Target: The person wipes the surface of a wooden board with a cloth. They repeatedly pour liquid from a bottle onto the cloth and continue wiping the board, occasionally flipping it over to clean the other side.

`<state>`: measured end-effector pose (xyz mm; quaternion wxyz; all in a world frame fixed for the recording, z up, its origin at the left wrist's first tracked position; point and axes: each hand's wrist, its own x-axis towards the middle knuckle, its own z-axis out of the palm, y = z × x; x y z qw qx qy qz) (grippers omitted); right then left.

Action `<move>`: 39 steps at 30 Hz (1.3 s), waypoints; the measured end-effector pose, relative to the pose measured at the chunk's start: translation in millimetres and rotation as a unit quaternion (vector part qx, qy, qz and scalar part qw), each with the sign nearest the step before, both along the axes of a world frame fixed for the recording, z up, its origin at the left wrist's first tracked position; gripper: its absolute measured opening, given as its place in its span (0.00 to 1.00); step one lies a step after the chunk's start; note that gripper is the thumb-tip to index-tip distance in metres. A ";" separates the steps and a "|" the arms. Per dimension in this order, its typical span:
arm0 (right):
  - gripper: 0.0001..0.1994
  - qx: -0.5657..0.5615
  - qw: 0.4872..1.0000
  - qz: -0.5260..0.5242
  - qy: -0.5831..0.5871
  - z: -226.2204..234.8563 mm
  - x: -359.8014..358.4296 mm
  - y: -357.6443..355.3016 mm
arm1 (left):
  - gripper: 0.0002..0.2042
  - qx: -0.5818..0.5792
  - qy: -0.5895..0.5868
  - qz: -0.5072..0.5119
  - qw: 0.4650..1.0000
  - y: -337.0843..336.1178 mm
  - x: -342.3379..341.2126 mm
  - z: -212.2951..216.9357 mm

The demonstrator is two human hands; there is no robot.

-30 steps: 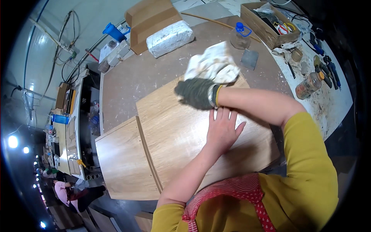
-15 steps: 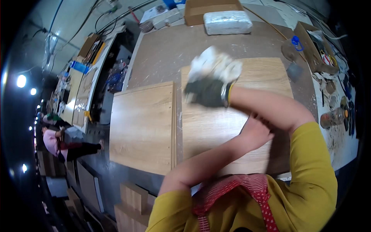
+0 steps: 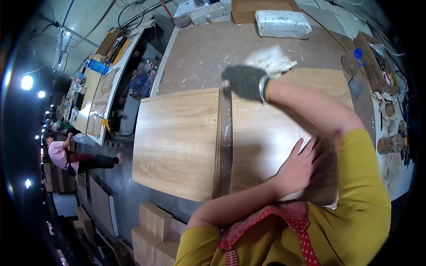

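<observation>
My right hand [image 3: 246,83], in a dark grey-green glove, is at the far left corner of a wood-grain board [image 3: 262,137]. It grips a white rag [image 3: 271,61], which is blurred by motion and bunches out beyond the glove. My bare left hand [image 3: 296,170] lies on the near part of the same board with its fingers spread. A second wood-grain board [image 3: 173,146] rests to the left, a narrow gap away, with small holes along its right edge.
On the worktable [image 3: 199,57] a wrapped silvery block [image 3: 284,24] sits at the back by a cardboard box [image 3: 262,9]. A blue-capped bottle [image 3: 353,62] and a box of odds and ends [image 3: 377,62] stand right. A person in pink [image 3: 57,153] is far left.
My gloved right hand has swept the rag away from me to the board's far edge. My left hand has shifted nearer and spread its fingers. The view has shifted too.
</observation>
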<state>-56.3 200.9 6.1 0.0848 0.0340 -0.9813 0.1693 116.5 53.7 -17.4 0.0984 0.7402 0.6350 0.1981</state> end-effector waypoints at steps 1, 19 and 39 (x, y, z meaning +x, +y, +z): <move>0.13 0.001 0.999 0.043 -0.017 -8.1 8.0 -14.3 | 0.28 -0.027 0.007 -0.010 1.000 -0.9 -2.2 3.4; 0.09 -0.189 0.977 0.067 0.069 -42.4 68.1 -36.1 | 0.23 0.046 0.044 -0.029 0.998 -8.0 2.3 -13.9; 0.14 -0.124 0.961 0.221 0.107 -28.7 213.4 -141.1 | 0.15 0.160 -0.241 0.549 0.785 -183.5 -19.0 25.8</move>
